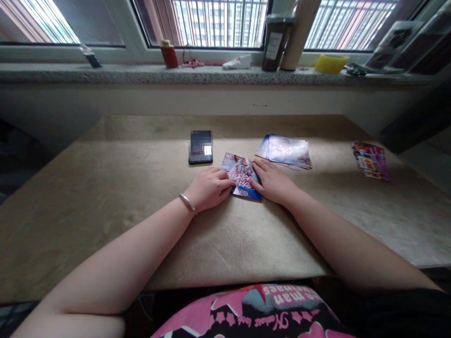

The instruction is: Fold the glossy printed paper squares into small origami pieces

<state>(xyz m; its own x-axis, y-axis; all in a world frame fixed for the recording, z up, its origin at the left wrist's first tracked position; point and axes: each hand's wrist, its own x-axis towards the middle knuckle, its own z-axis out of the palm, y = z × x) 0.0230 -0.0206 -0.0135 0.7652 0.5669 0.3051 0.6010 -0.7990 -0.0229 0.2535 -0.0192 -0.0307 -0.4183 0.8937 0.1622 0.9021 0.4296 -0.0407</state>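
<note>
Nearest is a black shirt with pink and white print [253,317], just below the table's [218,249] near edge. Both forearms reach in over the table, and a silver bangle [187,202] circles the left wrist.

The left hand [209,188] rests at the card's [241,174] left edge, fingers bunched and curled over it; whether it pinches the card, I cannot tell. The right hand [276,183] lies on the right edge, thumb and forefinger spread apart, the fingertips on the card. The card itself, blue and purple with red-and-white lettering, is on the table between the hands, slightly turned.

Just beyond the left hand is a phone [200,155], its screen partly blurred out. Past the right hand lies a loose stack [288,151] of similar blue cards, and well to the right of it some red and purple slips [371,160] overlap.

Behind the table a stone sill [123,75] carries a red jar [169,55], a dark lidded canister [275,47], a tall tube [296,37] and a yellow roll [331,64]. Farthest off, bars [220,21] stand outside the window.
</note>
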